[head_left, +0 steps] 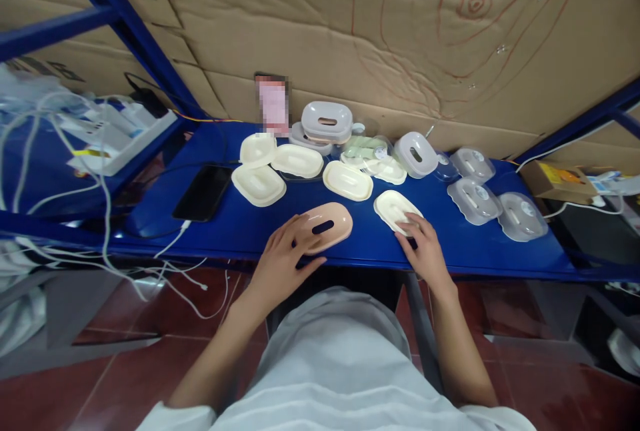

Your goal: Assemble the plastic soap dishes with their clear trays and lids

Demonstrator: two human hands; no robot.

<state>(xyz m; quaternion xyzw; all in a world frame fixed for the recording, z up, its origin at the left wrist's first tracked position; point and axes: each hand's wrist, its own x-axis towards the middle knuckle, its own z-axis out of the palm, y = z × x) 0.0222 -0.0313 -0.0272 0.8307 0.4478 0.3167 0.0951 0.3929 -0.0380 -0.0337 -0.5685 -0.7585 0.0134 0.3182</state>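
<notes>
A peach oval plastic box part with a dark slot lies upside down near the front edge of the blue shelf. My left hand rests on its left end, fingers curled around it. My right hand lies with spread fingers on the near end of a cream oval lid to the right. Further back lie several more cream lids, with one at the left.
A black phone on a white cable lies at the left of the shelf. Grey slotted boxes and clear lids sit at the back and right. Cardboard lines the wall behind. White cables and a power strip fill the left side.
</notes>
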